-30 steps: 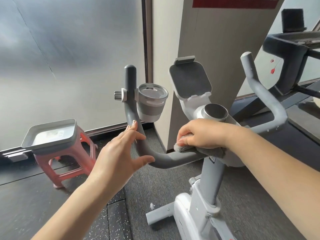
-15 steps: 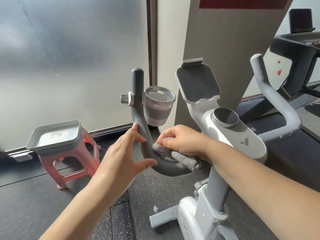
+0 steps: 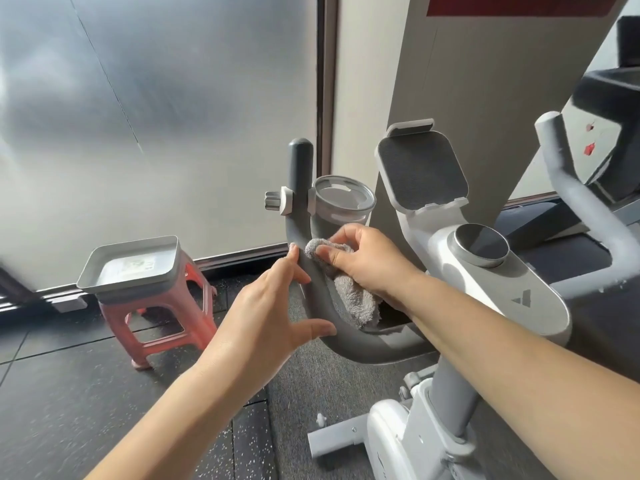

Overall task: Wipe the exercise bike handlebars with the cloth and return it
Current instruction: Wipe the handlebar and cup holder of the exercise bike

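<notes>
- Our right hand (image 3: 367, 263) clutches the soft, light cloth (image 3: 353, 296) against the left handlebar (image 3: 311, 271).
- Our left hand (image 3: 263, 306), fingers spread, steadies that stiff bar.

The right hand (image 3: 367, 261) covers the middle of the fluffy grey cloth (image 3: 356, 299), and its arm hides where the dark grey curved handlebar (image 3: 311, 289) joins the white bike console (image 3: 533, 299). The lower part of the grey cup holder (image 3: 343, 206) is hidden behind that hand and the cloth. The pale grey right handlebar (image 3: 581, 209) is blurred, the white bike base (image 3: 391, 445) is cut off by the bottom edge, and the label inside the grey metal tray (image 3: 131, 268) on the pink plastic stool (image 3: 162, 327) is too small to read.
</notes>
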